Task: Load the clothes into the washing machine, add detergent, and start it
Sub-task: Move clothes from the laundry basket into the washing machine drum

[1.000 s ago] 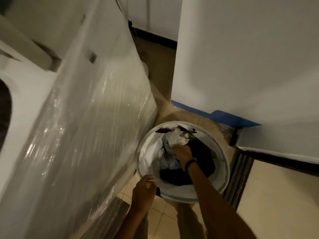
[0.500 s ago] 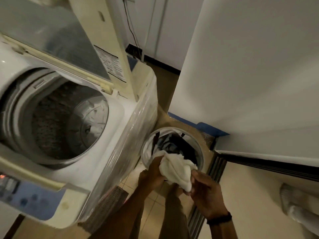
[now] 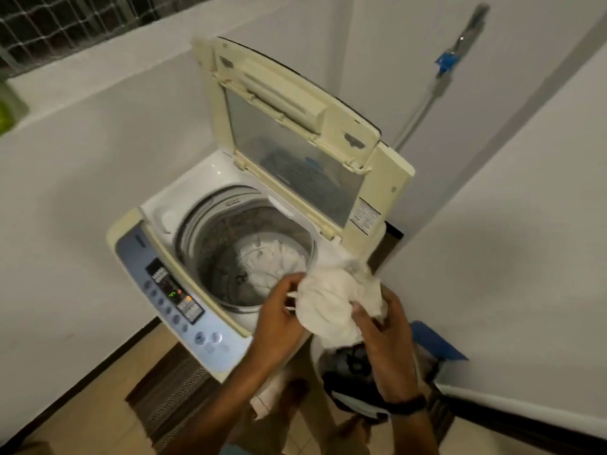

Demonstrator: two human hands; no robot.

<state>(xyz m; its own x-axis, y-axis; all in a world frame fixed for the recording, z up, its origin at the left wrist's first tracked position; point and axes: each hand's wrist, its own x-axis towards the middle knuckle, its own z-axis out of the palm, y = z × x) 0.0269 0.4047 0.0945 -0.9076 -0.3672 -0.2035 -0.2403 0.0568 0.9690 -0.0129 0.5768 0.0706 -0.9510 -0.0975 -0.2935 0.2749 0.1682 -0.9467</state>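
While it is held bunched up, the white cloth (image 3: 331, 307) is over the front right corner of the washing machine (image 3: 210, 178). The left hand (image 3: 279, 320) pinches 1 side and the right hand (image 3: 384, 349) grips the other. Another white cloth (image 3: 272, 261) lies down in the tub (image 3: 210, 254). The lid (image 3: 289, 133) stands up.

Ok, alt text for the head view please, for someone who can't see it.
The left hand and right hand hold a white cloth at the front edge of an open washer. A white garment lies in the drum, the lid stands up, the panel is lit. A basket of dark clothes sits below the right hand.
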